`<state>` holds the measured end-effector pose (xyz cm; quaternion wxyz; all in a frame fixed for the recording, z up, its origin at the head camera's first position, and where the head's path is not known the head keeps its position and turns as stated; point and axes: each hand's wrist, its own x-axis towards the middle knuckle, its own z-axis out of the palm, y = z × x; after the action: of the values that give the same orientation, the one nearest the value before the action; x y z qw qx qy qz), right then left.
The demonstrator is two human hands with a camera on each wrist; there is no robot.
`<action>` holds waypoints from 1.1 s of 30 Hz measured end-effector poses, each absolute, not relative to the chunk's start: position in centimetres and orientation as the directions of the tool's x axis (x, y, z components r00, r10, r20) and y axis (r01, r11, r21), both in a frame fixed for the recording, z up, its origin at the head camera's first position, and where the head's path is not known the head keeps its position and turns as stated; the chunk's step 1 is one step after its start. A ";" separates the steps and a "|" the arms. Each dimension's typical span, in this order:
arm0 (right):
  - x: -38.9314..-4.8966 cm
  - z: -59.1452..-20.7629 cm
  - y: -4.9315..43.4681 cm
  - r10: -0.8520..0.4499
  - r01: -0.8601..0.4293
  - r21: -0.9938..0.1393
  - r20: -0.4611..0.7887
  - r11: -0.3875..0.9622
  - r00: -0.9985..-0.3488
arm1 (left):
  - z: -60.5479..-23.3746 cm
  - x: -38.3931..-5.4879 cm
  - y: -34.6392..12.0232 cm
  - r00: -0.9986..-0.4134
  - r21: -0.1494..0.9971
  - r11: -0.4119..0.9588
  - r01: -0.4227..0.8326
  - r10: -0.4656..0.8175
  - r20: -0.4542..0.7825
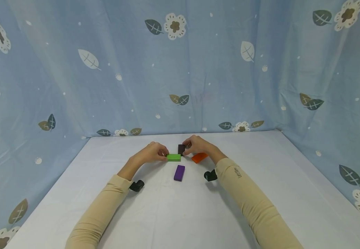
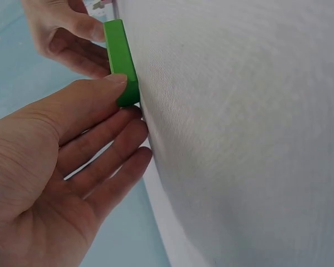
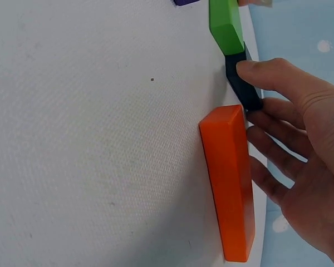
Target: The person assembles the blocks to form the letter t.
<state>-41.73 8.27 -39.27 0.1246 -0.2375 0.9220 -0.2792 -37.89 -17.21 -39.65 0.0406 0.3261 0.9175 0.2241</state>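
Note:
Between thumb and fingers my left hand (image 1: 155, 152) pinches the left end of a green block (image 1: 173, 157), which lies flat on the white table. Just behind it stands a black block (image 1: 181, 149), its near end close against the green one. My right hand (image 1: 196, 144) holds the black block at its right side, thumb (image 3: 256, 72) on one face and fingers behind. An orange block (image 3: 228, 183) lies under the right hand, beside its lower fingers. Nearer the front, a purple block (image 1: 179, 173) rests apart from the others.
A black wrist camera (image 1: 137, 186) sits at the left wrist and another black wrist camera (image 1: 210, 175) at the right. The white table (image 1: 167, 214) ends at a blue curtain (image 1: 136, 86) with leaves and flowers.

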 end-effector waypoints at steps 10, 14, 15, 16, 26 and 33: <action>-41.9 -39.2 8.2 -0.498 -0.344 -0.579 -0.126 0.740 -0.858 | -39.8 -38.1 -17.3 -0.786 0.449 0.685 0.575 0.615 0.068; -41.8 -39.2 8.1 -0.498 -0.344 -0.577 -0.127 0.740 -0.858 | -39.8 -38.0 -17.3 -0.786 0.453 0.682 0.574 0.615 0.069; -41.8 -39.2 8.1 -0.497 -0.344 -0.577 -0.127 0.741 -0.858 | -39.8 -38.0 -17.3 -0.787 0.452 0.684 0.572 0.613 0.068; -41.8 -39.2 8.1 -0.497 -0.344 -0.577 -0.127 0.741 -0.858 | -39.7 -38.0 -17.3 -0.788 0.451 0.686 0.571 0.612 0.067; -41.8 -39.2 8.1 -0.504 -0.358 -0.564 -0.124 0.744 -0.855 | -39.8 -38.0 -17.2 -0.796 0.460 0.692 0.557 0.602 0.059; -41.7 -39.2 8.1 -0.516 -0.373 -0.559 -0.117 0.741 -0.849 | -39.8 -37.9 -17.1 -0.802 0.460 0.698 0.549 0.594 0.056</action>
<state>-41.74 8.10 -39.21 0.1330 -0.2406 0.9234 -0.2678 -37.87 -17.12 -39.75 0.0485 0.3107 0.9201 0.2333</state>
